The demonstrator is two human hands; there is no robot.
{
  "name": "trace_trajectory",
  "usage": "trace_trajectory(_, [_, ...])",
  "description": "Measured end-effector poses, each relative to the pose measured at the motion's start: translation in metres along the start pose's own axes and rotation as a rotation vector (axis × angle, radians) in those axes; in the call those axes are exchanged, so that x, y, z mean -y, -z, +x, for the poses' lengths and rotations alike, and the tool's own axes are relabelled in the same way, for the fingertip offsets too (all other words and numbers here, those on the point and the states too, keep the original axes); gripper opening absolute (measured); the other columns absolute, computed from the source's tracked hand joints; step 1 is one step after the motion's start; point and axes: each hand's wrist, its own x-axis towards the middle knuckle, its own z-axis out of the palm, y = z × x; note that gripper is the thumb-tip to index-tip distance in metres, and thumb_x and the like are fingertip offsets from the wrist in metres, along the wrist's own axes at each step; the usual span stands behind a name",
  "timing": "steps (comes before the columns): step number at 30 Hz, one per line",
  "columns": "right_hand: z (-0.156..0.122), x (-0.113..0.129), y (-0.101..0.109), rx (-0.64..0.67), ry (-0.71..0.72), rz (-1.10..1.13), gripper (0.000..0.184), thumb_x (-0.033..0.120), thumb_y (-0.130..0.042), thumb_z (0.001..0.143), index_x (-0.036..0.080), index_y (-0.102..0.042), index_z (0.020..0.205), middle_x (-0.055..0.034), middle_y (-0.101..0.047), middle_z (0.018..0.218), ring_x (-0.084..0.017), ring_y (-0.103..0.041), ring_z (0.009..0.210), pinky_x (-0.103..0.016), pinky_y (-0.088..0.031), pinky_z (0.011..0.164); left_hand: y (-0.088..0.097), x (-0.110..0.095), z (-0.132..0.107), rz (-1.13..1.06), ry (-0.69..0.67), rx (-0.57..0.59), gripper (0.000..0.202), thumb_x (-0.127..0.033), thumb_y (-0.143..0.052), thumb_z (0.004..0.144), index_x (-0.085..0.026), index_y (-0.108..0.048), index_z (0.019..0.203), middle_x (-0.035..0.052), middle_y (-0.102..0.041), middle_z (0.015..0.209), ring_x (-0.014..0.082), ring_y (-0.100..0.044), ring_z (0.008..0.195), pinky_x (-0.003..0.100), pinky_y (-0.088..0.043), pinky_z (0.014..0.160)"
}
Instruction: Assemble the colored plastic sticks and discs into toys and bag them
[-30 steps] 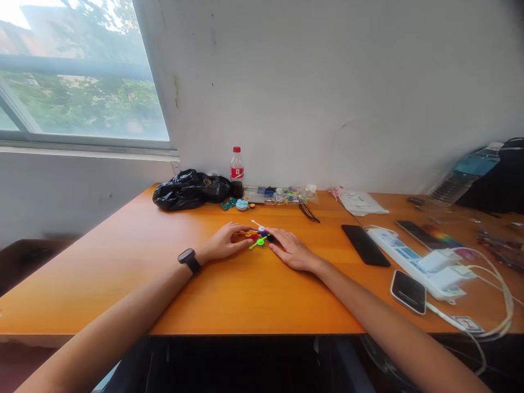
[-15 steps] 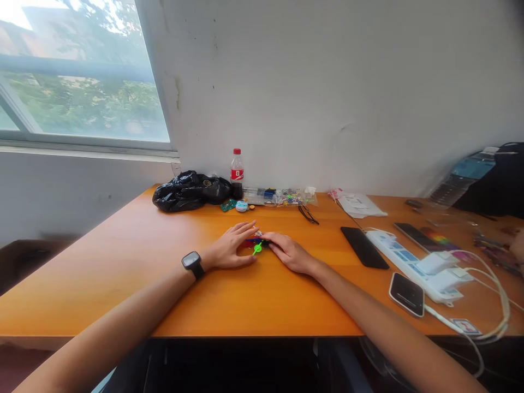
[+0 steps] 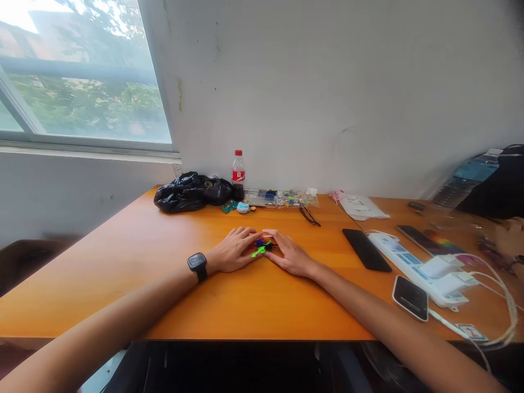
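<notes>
A small gadget with a bright green propeller-like piece (image 3: 261, 250) sits low over the table between my hands; blue and black parts show behind the green one. My left hand (image 3: 234, 251), wearing a black watch, curls around its left side, the thumb by the green piece and the index finger along the far side. From the right, my right hand (image 3: 291, 255) grips it between thumb and index finger, close to the black part (image 3: 269, 246). Fingers cover much of the gadget, so its full shape is hidden.
Along the wall lie a black plastic bag (image 3: 190, 192), a cola bottle (image 3: 238, 176), a round tin (image 3: 243, 207) and a clear bag of small parts (image 3: 282, 198). To the right are a black phone (image 3: 366, 249), a power strip (image 3: 403, 261) and a charging device (image 3: 410, 297). Another person's hand (image 3: 511, 240) shows far right.
My left hand's fingers have drawn in around the gadget, and my right thumb and index finger have spread along it. The green piece has turned to lie flatter.
</notes>
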Motion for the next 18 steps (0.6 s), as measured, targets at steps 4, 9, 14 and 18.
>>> trace_trajectory(4, [0.005,-0.001,-0.002,-0.048,-0.017,-0.014,0.058,0.042,-0.067,0.099,0.027,-0.046,0.151,-0.0123,-0.064,0.143,-0.031,-0.063,0.129,-0.051,-0.048,0.112,0.000,0.002,0.005,-0.028,-0.045,0.036,0.074,-0.064,-0.063,0.097,-0.026,-0.044,0.157,0.0150,-0.063,0.135,0.0324,-0.059,0.116,0.049,-0.046,0.106])
trace_trajectory(9, [0.031,-0.013,-0.006,-0.113,0.026,0.036,0.056,0.032,-0.076,0.087,0.022,-0.058,0.138,-0.0134,-0.071,0.125,-0.030,-0.068,0.111,-0.045,-0.054,0.100,-0.011,0.013,0.017,-0.040,-0.024,-0.036,0.051,-0.049,-0.050,0.107,-0.020,-0.053,0.148,0.0157,-0.067,0.124,0.0301,-0.062,0.110,0.045,-0.049,0.099])
trace_trajectory(14, [0.055,-0.030,-0.007,-0.085,-0.095,0.376,0.043,0.038,-0.086,0.073,0.019,-0.069,0.108,-0.0069,-0.072,0.104,-0.020,-0.069,0.086,-0.032,-0.057,0.077,-0.010,0.019,0.024,-0.083,-0.070,-0.035,0.048,-0.044,-0.052,0.107,-0.023,-0.057,0.149,0.0148,-0.069,0.129,0.0292,-0.065,0.111,0.041,-0.050,0.097])
trace_trajectory(18, [0.053,-0.034,-0.006,-0.023,-0.147,0.466,0.048,0.042,-0.090,0.070,0.019,-0.072,0.109,-0.0050,-0.074,0.101,-0.021,-0.070,0.089,-0.031,-0.057,0.079,-0.005,0.018,0.022,-0.109,-0.030,-0.027,0.042,-0.046,-0.052,0.107,-0.023,-0.065,0.140,0.0117,-0.074,0.109,0.0262,-0.067,0.098,0.037,-0.050,0.087])
